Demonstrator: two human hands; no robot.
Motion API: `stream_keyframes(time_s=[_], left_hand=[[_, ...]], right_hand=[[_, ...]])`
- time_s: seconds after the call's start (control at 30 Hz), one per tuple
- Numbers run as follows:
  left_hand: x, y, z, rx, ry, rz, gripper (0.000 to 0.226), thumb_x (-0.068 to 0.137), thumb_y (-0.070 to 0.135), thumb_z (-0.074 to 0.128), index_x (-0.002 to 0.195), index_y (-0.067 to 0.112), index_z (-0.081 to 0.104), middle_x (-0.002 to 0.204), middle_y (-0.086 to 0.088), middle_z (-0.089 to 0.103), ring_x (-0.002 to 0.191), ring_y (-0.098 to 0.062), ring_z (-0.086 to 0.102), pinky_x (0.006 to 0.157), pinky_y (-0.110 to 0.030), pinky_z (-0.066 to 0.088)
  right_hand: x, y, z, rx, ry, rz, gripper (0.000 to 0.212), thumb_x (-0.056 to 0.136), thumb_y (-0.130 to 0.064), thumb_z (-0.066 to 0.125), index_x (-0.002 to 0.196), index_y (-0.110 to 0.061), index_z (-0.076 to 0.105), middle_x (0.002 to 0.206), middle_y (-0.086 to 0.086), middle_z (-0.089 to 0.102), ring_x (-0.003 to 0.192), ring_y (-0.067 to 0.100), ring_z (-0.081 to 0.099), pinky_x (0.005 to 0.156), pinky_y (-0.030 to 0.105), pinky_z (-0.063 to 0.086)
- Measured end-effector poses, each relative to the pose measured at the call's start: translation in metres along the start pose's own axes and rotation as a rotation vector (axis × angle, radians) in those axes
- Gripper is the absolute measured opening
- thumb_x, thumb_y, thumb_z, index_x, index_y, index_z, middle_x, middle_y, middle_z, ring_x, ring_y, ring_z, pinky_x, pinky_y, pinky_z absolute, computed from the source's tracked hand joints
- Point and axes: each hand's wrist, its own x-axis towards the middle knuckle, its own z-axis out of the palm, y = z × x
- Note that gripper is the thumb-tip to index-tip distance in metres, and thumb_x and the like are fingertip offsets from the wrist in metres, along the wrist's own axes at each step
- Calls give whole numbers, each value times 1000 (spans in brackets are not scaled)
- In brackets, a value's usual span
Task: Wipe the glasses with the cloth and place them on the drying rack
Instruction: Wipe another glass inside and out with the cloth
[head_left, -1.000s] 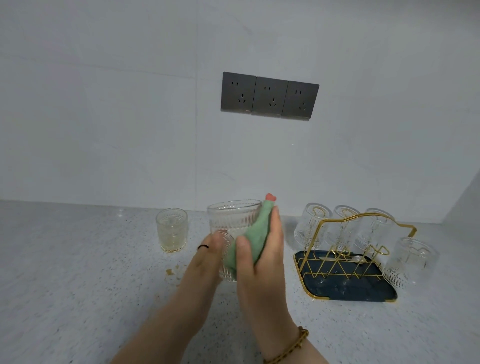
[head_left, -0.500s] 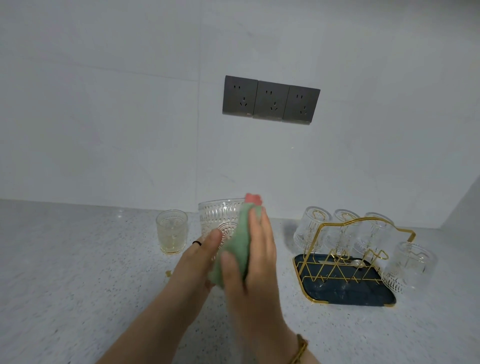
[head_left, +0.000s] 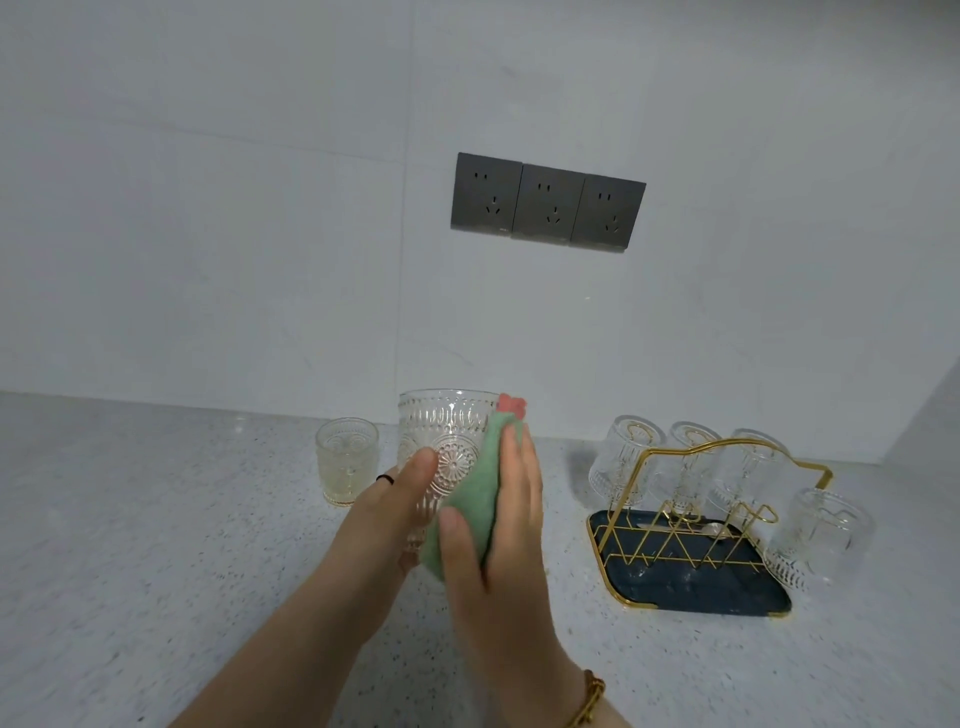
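Frame centre: left hand (head_left: 387, 514) grips upright glass (head_left: 447, 441), right hand (head_left: 501, 545) pinches cloth (head_left: 470, 512) against its right side; rack (head_left: 696, 584) sits apart at lower right, nearer the right hand.

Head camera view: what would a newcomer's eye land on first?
First, the centre: the left hand holds a patterned glass while the right hand presses a green cloth against its side. To the right stands a gold wire drying rack carrying four upturned glasses; a smaller glass stands on the counter to the left.
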Motion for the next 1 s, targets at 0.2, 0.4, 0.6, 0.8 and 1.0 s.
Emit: stream_keyframes(time_s=[0.2, 0.4, 0.6, 0.8, 1.0], left_hand=[[-5, -4, 2, -65, 2, 4, 56, 63, 56, 63, 98, 13, 70, 104, -18, 70, 101, -39, 64, 96, -56, 45], [-2, -5, 9, 98, 130, -41, 100, 47, 79, 57, 126, 18, 53, 127, -8, 59, 119, -28, 53, 103, -54, 39], [1, -10, 17, 123, 232, -40, 47, 90, 47, 37, 125, 17, 48, 117, -3, 58, 105, -20, 57, 86, -39, 51], [-1, -18, 5, -235, -21, -128, 58, 77, 52, 58, 107, 3, 63, 99, -15, 71, 84, -22, 71, 63, -29, 57], [1, -18, 4, -84, 63, -51, 50, 65, 62, 61, 97, 24, 57, 101, 1, 63, 91, -10, 61, 93, -31, 44]], right_hand=[[26, 6, -21, 503, -142, 233, 58, 81, -46, 39, 137, -35, 30, 139, -15, 40, 120, -3, 46, 104, 25, 39], [17, 8, -20, 536, -85, 369, 38, 97, -30, 32, 134, -31, 34, 121, 0, 57, 99, 2, 62, 79, 19, 53], [14, 1, -13, 176, 1, 251, 48, 81, -38, 35, 120, -54, 13, 145, -17, 25, 131, -2, 30, 109, 23, 31], [16, -2, -12, 88, -68, 180, 42, 81, -45, 36, 116, -59, 18, 138, -29, 25, 130, -10, 23, 108, 16, 22], [16, 3, -20, 504, -89, 287, 44, 86, -32, 39, 129, -44, 38, 127, -10, 55, 115, 10, 53, 96, 29, 48]])
